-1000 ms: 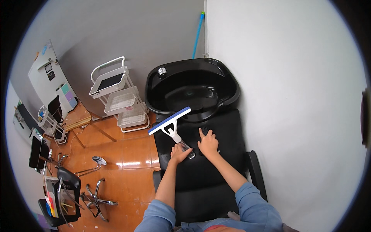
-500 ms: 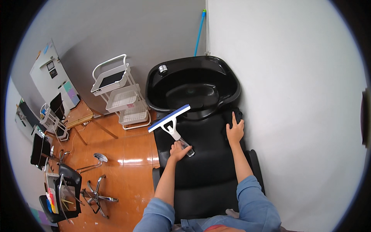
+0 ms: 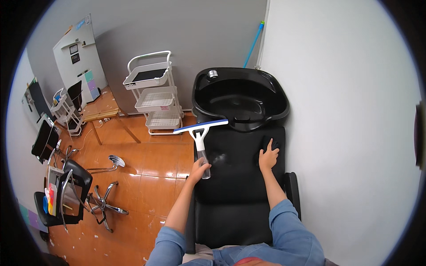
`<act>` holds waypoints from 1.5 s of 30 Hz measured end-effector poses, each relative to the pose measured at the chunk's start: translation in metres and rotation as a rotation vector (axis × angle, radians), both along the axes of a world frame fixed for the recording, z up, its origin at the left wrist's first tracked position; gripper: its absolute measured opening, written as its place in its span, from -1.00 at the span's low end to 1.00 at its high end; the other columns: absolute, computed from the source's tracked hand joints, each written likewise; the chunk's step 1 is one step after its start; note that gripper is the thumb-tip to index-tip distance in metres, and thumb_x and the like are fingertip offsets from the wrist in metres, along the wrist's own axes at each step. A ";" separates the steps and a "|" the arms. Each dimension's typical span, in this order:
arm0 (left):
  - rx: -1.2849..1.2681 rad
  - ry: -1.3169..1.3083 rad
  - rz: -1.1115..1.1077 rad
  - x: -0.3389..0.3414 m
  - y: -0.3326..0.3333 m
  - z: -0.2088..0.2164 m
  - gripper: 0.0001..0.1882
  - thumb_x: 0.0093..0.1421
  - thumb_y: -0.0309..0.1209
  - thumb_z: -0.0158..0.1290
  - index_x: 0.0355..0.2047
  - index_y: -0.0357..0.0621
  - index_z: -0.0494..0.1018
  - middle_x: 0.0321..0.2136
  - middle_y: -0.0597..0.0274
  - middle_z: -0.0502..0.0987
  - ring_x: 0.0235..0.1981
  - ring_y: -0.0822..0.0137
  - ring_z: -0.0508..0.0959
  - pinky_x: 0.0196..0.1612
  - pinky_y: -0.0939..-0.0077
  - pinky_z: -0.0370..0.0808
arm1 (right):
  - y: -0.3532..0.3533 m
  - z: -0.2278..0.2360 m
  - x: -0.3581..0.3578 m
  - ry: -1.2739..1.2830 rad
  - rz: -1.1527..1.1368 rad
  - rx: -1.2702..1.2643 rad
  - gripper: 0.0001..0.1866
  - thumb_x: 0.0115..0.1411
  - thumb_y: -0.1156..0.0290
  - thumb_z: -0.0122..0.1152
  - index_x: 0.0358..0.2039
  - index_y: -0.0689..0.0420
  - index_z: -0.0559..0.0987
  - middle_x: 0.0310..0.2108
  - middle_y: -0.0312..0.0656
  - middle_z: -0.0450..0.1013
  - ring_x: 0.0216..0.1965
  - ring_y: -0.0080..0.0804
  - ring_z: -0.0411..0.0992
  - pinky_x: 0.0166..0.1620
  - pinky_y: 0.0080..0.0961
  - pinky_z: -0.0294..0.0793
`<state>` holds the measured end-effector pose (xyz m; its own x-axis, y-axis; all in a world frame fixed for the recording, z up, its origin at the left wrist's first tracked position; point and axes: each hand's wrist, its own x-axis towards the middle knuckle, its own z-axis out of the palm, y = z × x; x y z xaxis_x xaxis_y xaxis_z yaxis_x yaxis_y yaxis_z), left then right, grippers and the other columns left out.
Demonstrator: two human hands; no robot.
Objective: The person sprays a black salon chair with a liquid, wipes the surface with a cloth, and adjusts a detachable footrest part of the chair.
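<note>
My left hand (image 3: 198, 172) is wrapped round the clear bottle of a white spray squeegee (image 3: 199, 141) with a blue blade edge. The squeegee points away from me over the left edge of a black salon shampoo chair (image 3: 235, 184), its blade nearly level. A pale, misty wet patch (image 3: 219, 158) shows on the chair's backrest. On the right side of that backrest, my right hand (image 3: 268, 158) presses on a black cloth (image 3: 267, 142), index finger stretched forward. Beyond the backrest sits a glossy black wash basin (image 3: 242, 99) with a chrome fitting (image 3: 213, 74).
A white wall (image 3: 346, 133) stands close along the right. Left of the basin is a white three-tier trolley (image 3: 157, 99). A wooden table (image 3: 102, 111), a mirror (image 3: 80, 57) and a black stool chair (image 3: 75, 186) are farther left. A blue pole (image 3: 254, 44) leans behind the basin.
My view has shifted. The squeegee has moved left toward the chair's edge, its blade turning more level. A misty patch now shows on the backrest. My right hand stays on the cloth.
</note>
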<state>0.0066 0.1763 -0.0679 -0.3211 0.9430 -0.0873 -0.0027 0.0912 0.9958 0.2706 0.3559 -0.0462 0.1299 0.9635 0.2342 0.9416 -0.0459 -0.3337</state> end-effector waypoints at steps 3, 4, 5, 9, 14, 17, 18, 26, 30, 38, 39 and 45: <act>-0.006 0.054 0.104 0.003 -0.019 0.007 -0.81 -0.04 -0.39 0.12 -0.52 -0.25 0.39 -0.56 0.24 0.48 -0.48 0.41 0.47 -0.34 0.49 0.40 | -0.020 -0.008 -0.028 -0.060 0.108 0.113 -0.18 0.03 0.18 0.21 0.31 -0.24 0.10 -0.18 0.03 0.21 -0.25 -0.04 0.38 -0.28 -0.27 0.52; 0.010 0.127 0.193 0.005 -0.027 0.004 -0.80 -0.06 -0.39 0.14 -0.52 -0.25 0.38 -0.58 0.22 0.47 -0.51 0.40 0.46 -0.38 0.47 0.40 | -0.027 -0.009 -0.044 -0.063 0.136 0.113 -0.18 0.01 0.18 0.21 0.30 -0.23 0.12 -0.18 0.03 0.20 -0.25 -0.04 0.37 -0.28 -0.27 0.52; 0.028 0.201 0.281 0.006 -0.032 0.000 -0.78 -0.09 -0.38 0.15 -0.52 -0.25 0.38 -0.60 0.20 0.46 -0.54 0.38 0.46 -0.41 0.45 0.39 | -0.035 -0.009 -0.059 -0.049 0.163 0.144 -0.18 0.00 0.18 0.22 0.30 -0.23 0.13 -0.18 0.02 0.20 -0.24 -0.04 0.36 -0.28 -0.28 0.52; 0.059 0.312 0.365 0.006 -0.032 -0.014 -0.74 -0.13 -0.36 0.17 -0.50 -0.28 0.40 -0.62 0.15 0.46 -0.54 0.34 0.48 -0.41 0.43 0.41 | -0.064 -0.006 -0.119 -0.019 0.289 0.161 -0.17 -0.03 0.19 0.26 0.29 -0.25 0.15 -0.19 0.00 0.18 -0.23 -0.06 0.34 -0.32 -0.29 0.53; 0.083 0.334 0.429 0.006 -0.030 -0.016 -0.72 -0.17 -0.36 0.18 -0.53 -0.28 0.36 -0.62 0.08 0.45 -0.55 0.21 0.48 -0.41 0.34 0.40 | -0.097 -0.005 -0.193 -0.081 0.491 0.186 -0.11 -0.12 0.15 0.37 0.26 -0.28 0.19 -0.24 -0.08 0.21 -0.27 -0.14 0.34 -0.39 -0.39 0.51; 0.094 0.360 0.448 0.011 -0.026 -0.007 -0.73 -0.17 -0.36 0.17 -0.53 -0.26 0.36 -0.62 0.05 0.44 -0.55 0.18 0.48 -0.41 0.32 0.40 | -0.101 -0.012 -0.215 -0.135 0.610 0.316 -0.13 -0.11 0.08 0.35 0.25 -0.31 0.21 -0.26 -0.13 0.22 -0.30 -0.22 0.33 -0.41 -0.42 0.49; 0.116 0.353 0.467 0.015 -0.025 -0.002 -0.73 -0.17 -0.35 0.17 -0.53 -0.26 0.36 -0.61 0.05 0.45 -0.54 0.15 0.49 -0.40 0.31 0.41 | -0.096 -0.015 -0.217 -0.186 0.650 0.373 -0.19 -0.12 0.09 0.34 0.21 -0.31 0.28 -0.27 -0.16 0.23 -0.30 -0.23 0.33 -0.43 -0.43 0.47; 0.010 0.375 0.529 0.008 -0.031 -0.010 -0.68 -0.16 -0.33 0.16 -0.41 -0.27 0.44 -0.52 -0.03 0.52 -0.43 0.02 0.55 -0.30 0.25 0.45 | -0.087 -0.007 -0.201 -0.133 0.893 0.428 -0.19 -0.20 0.20 0.40 0.16 -0.38 0.34 -0.28 -0.17 0.26 -0.30 -0.22 0.33 -0.45 -0.40 0.45; 0.018 0.380 0.528 0.012 -0.030 -0.005 -0.66 -0.16 -0.32 0.17 -0.37 -0.27 0.45 -0.51 -0.02 0.52 -0.41 0.02 0.54 -0.29 0.24 0.45 | -0.074 -0.006 -0.166 -0.111 0.718 0.379 -0.10 -0.17 0.23 0.41 0.23 -0.42 0.23 -0.20 -0.11 0.26 -0.25 -0.18 0.34 -0.37 -0.37 0.51; 0.097 0.368 0.486 0.017 -0.028 0.004 -0.69 -0.15 -0.35 0.17 -0.43 -0.27 0.39 -0.56 0.04 0.47 -0.48 0.12 0.52 -0.35 0.30 0.43 | -0.080 0.014 -0.121 0.176 0.618 0.050 -0.15 -0.05 0.28 0.32 0.26 -0.46 0.17 -0.12 0.01 0.21 -0.12 0.01 0.36 -0.18 -0.24 0.49; 0.110 0.361 0.471 0.019 -0.025 0.004 -0.69 -0.15 -0.35 0.17 -0.43 -0.27 0.39 -0.56 0.04 0.47 -0.48 0.12 0.52 -0.35 0.30 0.43 | -0.083 0.014 -0.113 0.306 0.612 -0.017 -0.17 -0.03 0.29 0.28 0.26 -0.44 0.17 -0.13 0.04 0.21 -0.10 0.05 0.35 -0.15 -0.20 0.47; 0.202 0.090 0.423 0.040 -0.059 -0.006 -0.75 -0.12 -0.45 0.10 -0.40 -0.27 0.38 -0.53 0.18 0.45 -0.48 0.31 0.48 -0.37 0.44 0.42 | -0.160 0.009 -0.052 0.618 0.699 -0.211 -0.29 0.10 0.21 0.21 0.27 -0.29 0.18 -0.05 0.15 0.24 0.12 0.09 0.23 0.14 -0.25 0.26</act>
